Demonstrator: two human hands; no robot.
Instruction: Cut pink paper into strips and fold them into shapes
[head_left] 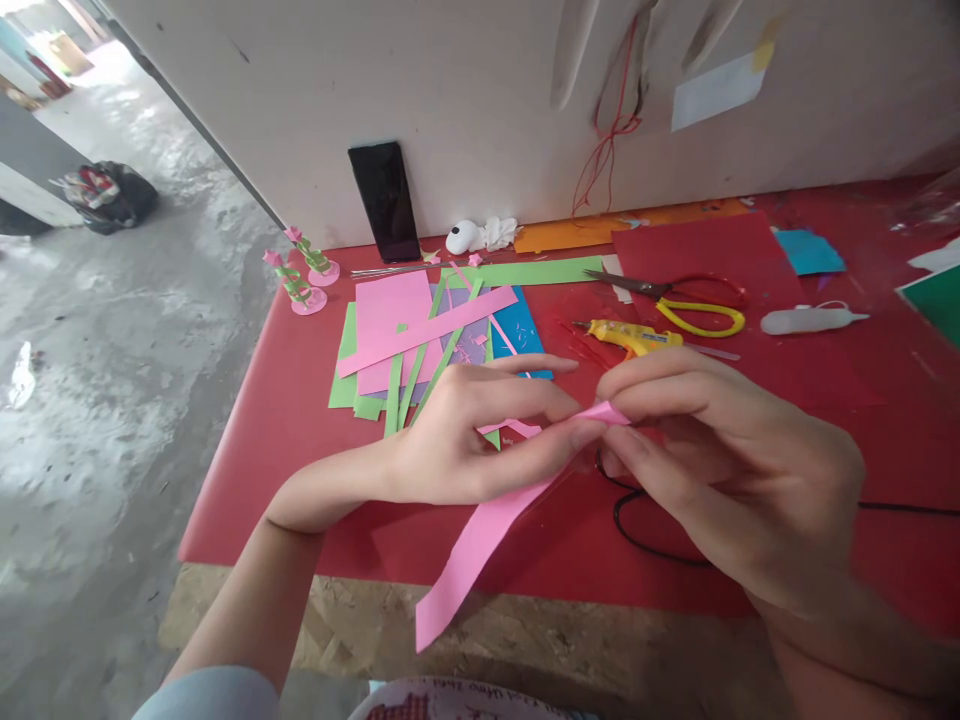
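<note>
A pink paper strip (469, 560) hangs from my fingers towards the table's front edge, its upper end folded small. My left hand (480, 430) pinches that end between thumb and fingers. From the other side, my right hand (735, 460) grips the same end at the fingertips, which meet my left ones. Just beyond my hands lie a yellow hot glue gun (634, 335) and scissors (679, 300) with yellow handles. Sheets of pink paper (390, 310) and green strips (394, 385) are piled past my left hand.
Two small paper flowers on pink bases (307, 300) stand at the back left of the red table (255, 440). A black phone (386, 200) leans on the wall. A glue bottle (814, 318) lies right; a black cord (652, 550) runs under my right hand.
</note>
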